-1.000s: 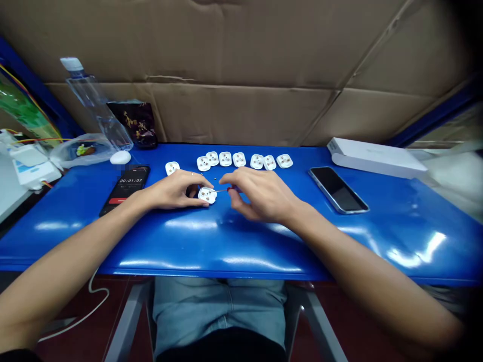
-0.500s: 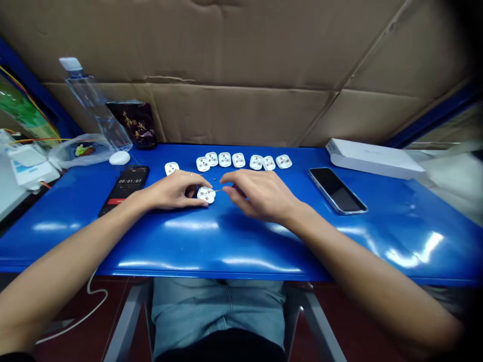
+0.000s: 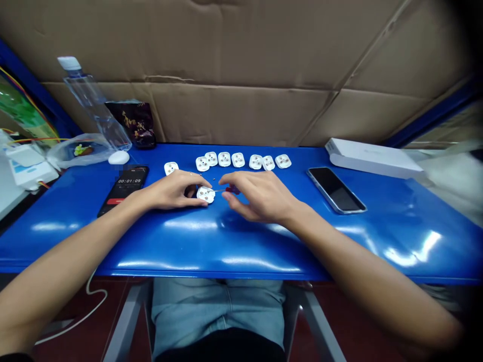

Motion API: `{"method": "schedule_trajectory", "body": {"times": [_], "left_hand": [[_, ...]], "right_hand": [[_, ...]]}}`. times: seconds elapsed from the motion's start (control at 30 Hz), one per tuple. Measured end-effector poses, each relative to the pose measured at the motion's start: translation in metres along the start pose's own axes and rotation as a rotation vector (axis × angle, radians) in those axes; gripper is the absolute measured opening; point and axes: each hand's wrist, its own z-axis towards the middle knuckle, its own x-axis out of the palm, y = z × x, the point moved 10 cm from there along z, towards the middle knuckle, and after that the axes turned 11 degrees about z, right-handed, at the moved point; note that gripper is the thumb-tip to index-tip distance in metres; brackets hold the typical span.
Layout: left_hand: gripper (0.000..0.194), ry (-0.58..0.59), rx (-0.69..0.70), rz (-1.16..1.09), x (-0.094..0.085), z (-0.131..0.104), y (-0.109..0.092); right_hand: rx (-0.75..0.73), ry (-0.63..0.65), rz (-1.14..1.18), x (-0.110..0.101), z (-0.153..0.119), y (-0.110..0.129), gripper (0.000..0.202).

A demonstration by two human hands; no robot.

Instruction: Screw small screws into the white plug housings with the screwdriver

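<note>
My left hand (image 3: 177,190) pinches a small white rounded-square electrical piece (image 3: 206,195) with metal contacts by its left edge, steadying it on the blue table. In my right hand (image 3: 260,196) is a thin screwdriver (image 3: 230,189) with a red handle, the fingers loosely around it. Its shaft points left, and the tip meets the face of the white piece; exactly which spot it touches is too small to tell. Behind my left hand sits a similar white piece (image 3: 171,168), and several more like it, such as one white piece (image 3: 238,160), lie along the back.
On the left are a phone running a timer (image 3: 126,183), a round white case (image 3: 118,157), a water bottle (image 3: 98,113), a dark packet (image 3: 136,123) and a plastic bag (image 3: 77,151). To the right lie another phone (image 3: 337,190) and a white box (image 3: 373,158). Cardboard (image 3: 241,115) walls the back.
My right thumb and index finger have spread apart, so the red screwdriver handle now shows between them. The left hand and the white piece stay in place.
</note>
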Motion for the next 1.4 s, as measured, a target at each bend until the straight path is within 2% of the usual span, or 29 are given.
{"method": "schedule_trajectory", "body": {"times": [0.13,0.3,0.47,0.67,0.83,1.03,1.17,1.4], "left_hand": [[0.039,0.007,-0.003,-0.005,-0.0005,0.0007,-0.0010],[0.038,0.010,-0.002,-0.020,-0.0001,0.0009,-0.0012],[0.038,0.005,0.007,-0.020,0.0000,0.0008,-0.0016],[0.039,0.013,-0.003,-0.008,0.0006,-0.0001,-0.0004],[0.036,0.007,0.002,-0.028,0.0006,-0.0001,-0.0003],[0.038,0.009,0.000,-0.027,0.0010,0.0004,-0.0008],[0.035,0.008,0.003,-0.018,0.0007,0.0003,-0.0006],[0.036,0.022,0.000,-0.037,0.0017,0.0009,-0.0010]], "right_hand": [[0.008,0.004,-0.058,0.0015,0.0005,-0.0012,0.021],[-0.049,-0.040,-0.013,-0.0016,0.0006,0.0047,0.024],[-0.012,-0.014,0.007,-0.0006,0.0004,0.0019,0.021],[0.037,0.022,-0.076,0.0026,0.0005,-0.0030,0.022],[-0.024,-0.010,-0.056,0.0000,0.0010,0.0028,0.021],[0.009,0.014,-0.023,0.0011,-0.0002,0.0010,0.024],[-0.005,0.005,-0.062,0.0001,0.0001,0.0019,0.017],[-0.058,-0.001,-0.063,0.0011,0.0002,0.0062,0.017]]}}
